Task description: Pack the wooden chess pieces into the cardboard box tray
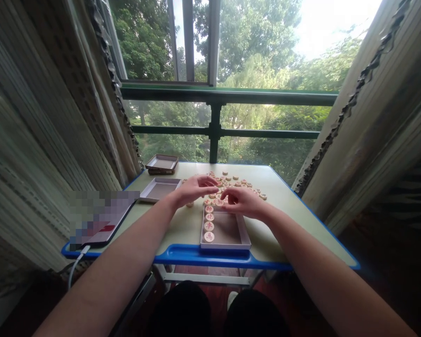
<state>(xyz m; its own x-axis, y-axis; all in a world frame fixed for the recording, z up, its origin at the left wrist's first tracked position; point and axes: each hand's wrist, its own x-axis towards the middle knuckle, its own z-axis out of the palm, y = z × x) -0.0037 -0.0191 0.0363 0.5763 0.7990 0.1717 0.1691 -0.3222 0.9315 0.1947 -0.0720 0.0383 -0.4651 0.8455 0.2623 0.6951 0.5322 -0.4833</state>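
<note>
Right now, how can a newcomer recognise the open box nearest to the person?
On the pale table, find the blue edge nearest the person. An open box sits there, near the right hand. A column of round, red-marked pieces along its left wall sets it apart from the similar box farther left.

My forearms [121, 264] are bare. I wear black trousers [182, 311] at the bottom centre, pale footwear [232, 298] showing between the legs.

Smooth, wood-like discs [235, 177] lie beyond the right grip [243, 201] — a matt, cardboard-looking tray [231, 229] just nearer, smooth plastic-looking worktop [182, 229] below, ribbed cloth curtains [379, 117] either side.
</note>
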